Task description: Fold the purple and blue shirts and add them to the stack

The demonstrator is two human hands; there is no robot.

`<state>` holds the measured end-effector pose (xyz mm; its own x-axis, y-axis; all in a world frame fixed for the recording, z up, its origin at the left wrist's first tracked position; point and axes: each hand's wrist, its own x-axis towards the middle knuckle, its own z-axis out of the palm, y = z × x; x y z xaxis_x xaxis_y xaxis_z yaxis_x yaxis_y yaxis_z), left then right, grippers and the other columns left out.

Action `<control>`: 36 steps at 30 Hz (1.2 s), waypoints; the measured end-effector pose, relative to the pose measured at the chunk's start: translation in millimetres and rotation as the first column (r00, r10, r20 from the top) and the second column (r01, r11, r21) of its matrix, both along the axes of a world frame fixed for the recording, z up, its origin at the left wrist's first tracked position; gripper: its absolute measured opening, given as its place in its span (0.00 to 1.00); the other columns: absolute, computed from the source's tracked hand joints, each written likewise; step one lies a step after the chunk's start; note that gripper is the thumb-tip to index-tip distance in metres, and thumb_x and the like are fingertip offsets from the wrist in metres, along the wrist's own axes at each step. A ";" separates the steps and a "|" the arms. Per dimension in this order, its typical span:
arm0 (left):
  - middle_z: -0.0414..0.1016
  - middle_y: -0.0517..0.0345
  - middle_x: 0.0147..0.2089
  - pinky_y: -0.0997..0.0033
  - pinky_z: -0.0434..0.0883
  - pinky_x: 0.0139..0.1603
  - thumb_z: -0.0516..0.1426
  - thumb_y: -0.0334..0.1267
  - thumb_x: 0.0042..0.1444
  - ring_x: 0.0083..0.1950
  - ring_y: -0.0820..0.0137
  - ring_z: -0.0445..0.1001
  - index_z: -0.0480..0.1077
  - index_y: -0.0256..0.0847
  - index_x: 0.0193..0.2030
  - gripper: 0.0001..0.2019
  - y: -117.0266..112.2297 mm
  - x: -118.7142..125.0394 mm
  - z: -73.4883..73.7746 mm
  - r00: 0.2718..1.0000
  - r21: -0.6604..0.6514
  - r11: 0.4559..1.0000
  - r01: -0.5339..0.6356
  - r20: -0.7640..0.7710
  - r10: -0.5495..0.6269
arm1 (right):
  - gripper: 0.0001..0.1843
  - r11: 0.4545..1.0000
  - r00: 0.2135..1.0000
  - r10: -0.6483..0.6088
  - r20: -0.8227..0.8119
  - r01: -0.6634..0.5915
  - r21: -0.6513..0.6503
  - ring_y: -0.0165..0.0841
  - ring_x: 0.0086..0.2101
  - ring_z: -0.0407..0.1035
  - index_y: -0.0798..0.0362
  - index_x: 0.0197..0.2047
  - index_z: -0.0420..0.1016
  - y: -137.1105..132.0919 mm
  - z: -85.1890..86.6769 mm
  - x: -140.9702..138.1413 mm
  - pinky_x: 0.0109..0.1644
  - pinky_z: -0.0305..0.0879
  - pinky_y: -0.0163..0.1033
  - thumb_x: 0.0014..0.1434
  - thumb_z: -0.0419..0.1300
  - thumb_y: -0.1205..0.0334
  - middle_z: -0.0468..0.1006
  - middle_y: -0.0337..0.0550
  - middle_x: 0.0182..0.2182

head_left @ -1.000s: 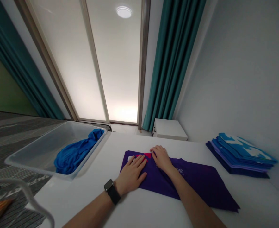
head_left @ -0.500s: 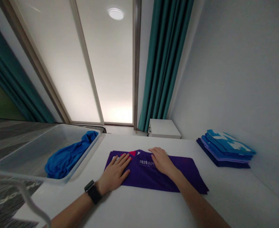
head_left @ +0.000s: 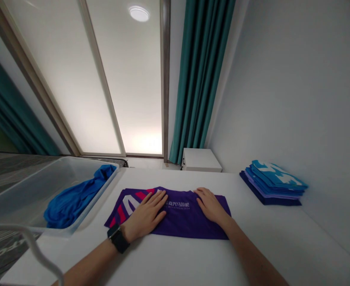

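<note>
A folded purple shirt [head_left: 181, 220] with white lettering lies flat across the white table in front of me. Pink and white shapes are printed on its left part. My left hand [head_left: 147, 213], below a black wristwatch, rests palm down on the shirt left of the lettering, fingers stretched out. My right hand [head_left: 210, 203] lies on the right part of the shirt with its fingers extended, the tips near the far edge. Neither hand grips the cloth.
A stack of folded blue and purple clothes [head_left: 274, 184] sits at the table's right, near the wall. At left stands a clear plastic bin [head_left: 23, 188] holding a crumpled blue garment [head_left: 76, 196]. A grey curved bar [head_left: 38, 250] crosses the lower left; a white cabinet [head_left: 201, 159] stands beyond the table.
The purple shirt has shifted left under my hands, showing more of the pink and white print. My right hand now lies nearer the shirt's right end. The view has turned slightly right.
</note>
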<state>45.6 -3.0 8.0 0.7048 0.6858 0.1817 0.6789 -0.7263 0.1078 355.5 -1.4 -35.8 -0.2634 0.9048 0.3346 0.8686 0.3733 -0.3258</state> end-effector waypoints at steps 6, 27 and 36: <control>0.53 0.54 0.72 0.55 0.51 0.71 0.46 0.48 0.68 0.72 0.64 0.52 0.50 0.47 0.71 0.26 -4.6 41.8 -11.7 0.996 -0.014 0.997 0.073 0.044 -0.072 | 0.19 1.000 1.000 0.005 0.004 -0.005 0.027 0.40 0.55 0.65 0.52 0.56 0.70 0.8 -2.7 1.6 0.61 0.61 0.52 0.66 0.47 0.64 0.72 0.52 0.54; 0.75 0.55 0.53 0.64 0.60 0.62 0.46 0.32 0.65 0.56 0.68 0.69 0.67 0.43 0.58 0.17 26.3 113.2 15.5 0.966 0.031 0.971 0.237 0.102 -0.239 | 0.18 0.985 0.843 -0.172 -0.510 0.141 -0.100 0.35 0.45 0.73 0.51 0.42 0.75 0.6 16.0 32.9 0.53 0.67 0.44 0.59 0.45 0.66 0.80 0.45 0.41; 0.73 0.52 0.48 0.63 0.62 0.57 0.52 0.34 0.62 0.52 0.64 0.69 0.68 0.41 0.54 0.15 35.0 162.0 1.4 0.926 0.033 0.930 0.367 0.080 -0.368 | 0.18 0.988 0.902 -0.152 -0.403 0.124 -0.096 0.35 0.36 0.71 0.49 0.37 0.76 -26.8 26.5 43.0 0.47 0.66 0.42 0.53 0.46 0.72 0.77 0.41 0.30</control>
